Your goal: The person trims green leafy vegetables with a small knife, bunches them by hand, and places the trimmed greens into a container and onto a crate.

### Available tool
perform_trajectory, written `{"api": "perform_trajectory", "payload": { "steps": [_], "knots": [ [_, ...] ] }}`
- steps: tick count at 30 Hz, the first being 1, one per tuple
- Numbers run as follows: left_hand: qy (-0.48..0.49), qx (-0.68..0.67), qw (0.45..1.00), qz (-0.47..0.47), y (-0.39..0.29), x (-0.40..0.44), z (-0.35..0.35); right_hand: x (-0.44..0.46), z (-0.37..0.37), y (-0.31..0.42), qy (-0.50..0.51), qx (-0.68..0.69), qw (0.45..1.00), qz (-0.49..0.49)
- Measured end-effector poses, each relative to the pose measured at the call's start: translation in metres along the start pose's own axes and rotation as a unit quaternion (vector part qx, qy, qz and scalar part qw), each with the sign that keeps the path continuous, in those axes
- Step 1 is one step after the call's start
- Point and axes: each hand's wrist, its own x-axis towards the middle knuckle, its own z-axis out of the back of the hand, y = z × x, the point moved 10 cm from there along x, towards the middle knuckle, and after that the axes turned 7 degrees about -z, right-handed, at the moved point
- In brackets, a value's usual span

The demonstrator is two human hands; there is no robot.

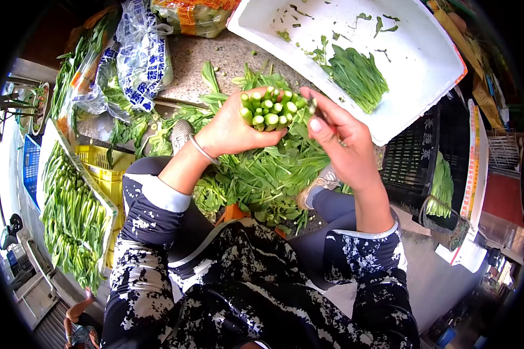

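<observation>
My left hand (pixel 234 125) is wrapped around a bunch of leafy greens (pixel 268 110), its pale cut stem ends facing up toward me. Close by the right side of those stems, my right hand (pixel 344 139) is pinched, thumb against fingers. A small dark-grey thing (pixel 312 106) shows at its fingertips, too little visible to name. Beneath both hands lies a heap of loose green leaves (pixel 262 180) on the ground between my shoes. A white foam box (pixel 308 26) stands ahead to the right, with a bunch of greens (pixel 358 78) and leaf scraps inside.
On the left, a box of stacked greens (pixel 75 209) rests beside yellow crates (pixel 108 174). Plastic bags of vegetables (pixel 142 58) lie at the upper left. A black crate (pixel 410 157) stands to the right. Another person's arm (pixel 75 311) shows at the lower left.
</observation>
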Motion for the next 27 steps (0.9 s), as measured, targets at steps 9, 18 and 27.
{"api": "perform_trajectory", "payload": {
  "steps": [9,18,27],
  "knots": [
    [0.070,0.081,0.994,-0.023,0.005,-0.003,-0.005,-0.001,-0.013,-0.005,0.046,-0.060,0.997,0.012],
    [0.166,0.013,0.985,0.048,-0.001,-0.014,-0.016,0.002,0.006,-0.008,0.042,-0.046,0.997,0.035],
    [0.177,0.044,0.983,0.021,-0.003,-0.014,-0.017,-0.010,-0.027,-0.005,0.181,-0.064,0.981,-0.034]
  ]
}}
